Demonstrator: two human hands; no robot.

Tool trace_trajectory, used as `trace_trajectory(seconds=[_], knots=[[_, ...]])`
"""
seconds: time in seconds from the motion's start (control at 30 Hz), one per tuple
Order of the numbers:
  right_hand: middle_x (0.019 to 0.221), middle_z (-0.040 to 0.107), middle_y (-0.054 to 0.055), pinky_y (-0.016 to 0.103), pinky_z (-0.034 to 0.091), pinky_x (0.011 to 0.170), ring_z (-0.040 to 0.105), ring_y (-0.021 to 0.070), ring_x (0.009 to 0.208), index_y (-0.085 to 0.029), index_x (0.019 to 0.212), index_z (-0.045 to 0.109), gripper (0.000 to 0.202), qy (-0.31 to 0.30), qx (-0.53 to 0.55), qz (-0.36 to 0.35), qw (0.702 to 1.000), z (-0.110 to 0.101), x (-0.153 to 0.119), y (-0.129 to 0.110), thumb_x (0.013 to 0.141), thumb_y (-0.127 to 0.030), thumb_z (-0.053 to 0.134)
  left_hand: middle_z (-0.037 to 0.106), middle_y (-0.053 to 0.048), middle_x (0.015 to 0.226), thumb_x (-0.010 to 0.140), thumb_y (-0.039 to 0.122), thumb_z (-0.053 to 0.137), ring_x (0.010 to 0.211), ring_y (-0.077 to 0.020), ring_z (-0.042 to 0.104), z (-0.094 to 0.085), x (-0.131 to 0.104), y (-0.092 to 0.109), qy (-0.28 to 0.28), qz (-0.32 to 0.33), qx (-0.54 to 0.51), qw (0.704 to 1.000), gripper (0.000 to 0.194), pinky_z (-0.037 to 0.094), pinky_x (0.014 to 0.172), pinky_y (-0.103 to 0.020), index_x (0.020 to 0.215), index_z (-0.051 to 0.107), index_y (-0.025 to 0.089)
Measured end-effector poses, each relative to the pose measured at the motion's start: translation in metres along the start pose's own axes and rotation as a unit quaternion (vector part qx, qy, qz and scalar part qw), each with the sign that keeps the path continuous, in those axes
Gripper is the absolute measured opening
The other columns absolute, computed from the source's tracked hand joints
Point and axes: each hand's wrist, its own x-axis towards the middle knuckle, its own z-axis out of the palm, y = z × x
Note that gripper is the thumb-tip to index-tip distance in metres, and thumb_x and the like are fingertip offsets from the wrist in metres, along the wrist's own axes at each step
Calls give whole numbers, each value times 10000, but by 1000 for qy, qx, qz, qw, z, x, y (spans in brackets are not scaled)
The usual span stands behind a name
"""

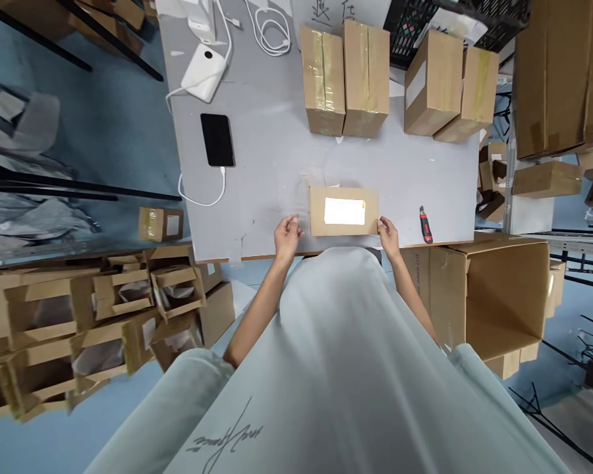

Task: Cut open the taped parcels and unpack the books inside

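Observation:
A small flat cardboard box (319, 212) with a bright white label (344, 211) lies near the front edge of the grey table. My left hand (287, 237) is just left of the box, a small gap away, its fingers curled and pressed together; what they hold, if anything, is too small to name. At the box's right end, my right hand (389, 237) has its fingertips closed at the lower corner. A red and black cutter knife (425, 224) rests on the table to the right of my right hand.
Taped boxes (323, 82) (366, 79) (433, 82) (474, 92) stand along the back, near a black crate (410, 29). A phone (218, 140), white power bank (203, 72) and cables lie left. A large open carton (507, 296) sits below right; open boxes (39, 309) are stacked at lower left.

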Motion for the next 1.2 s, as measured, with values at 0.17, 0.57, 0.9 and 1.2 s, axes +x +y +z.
trace_trajectory(seconds=[0.17, 0.57, 0.9, 1.2], knots=[[1447, 808, 196, 559, 666, 1126, 765, 335, 1334, -201, 1431, 744, 743, -6, 12, 38, 999, -4, -10, 14, 988, -776, 585, 702, 26, 738, 995, 428, 741, 615, -146, 679, -19, 2, -8, -6, -8, 23, 1000, 390, 657, 714, -300, 1300, 750, 184], [1508, 794, 210, 587, 547, 1305, 741, 340, 1443, -171, 1430, 748, 577, -22, -6, 2, 1000, 7, -23, 4, 956, -495, 695, 740, -182, 1589, 756, 238, 789, 1450, -403, 728, -8, -7, -15, -191, 1, 145, 971, 756, 599, 1249, -597, 1507, 725, 187], [1561, 779, 171, 603, 558, 1313, 712, 368, 1512, -205, 1459, 786, 635, -28, 37, -88, 995, -23, -34, -53, 1004, -648, 767, 787, -135, 1429, 1010, 505, 740, 1369, -331, 764, -27, -15, 30, -126, 165, 153, 966, 507, 625, 1226, -517, 1415, 793, 204], [1517, 807, 148, 593, 577, 1289, 757, 364, 1418, -221, 1407, 823, 614, -49, 14, -78, 996, -11, -25, -54, 964, -645, 798, 735, -146, 1470, 990, 425, 730, 1315, -323, 775, -21, -16, 23, -133, 136, 154, 970, 513, 639, 1191, -511, 1458, 761, 216]])
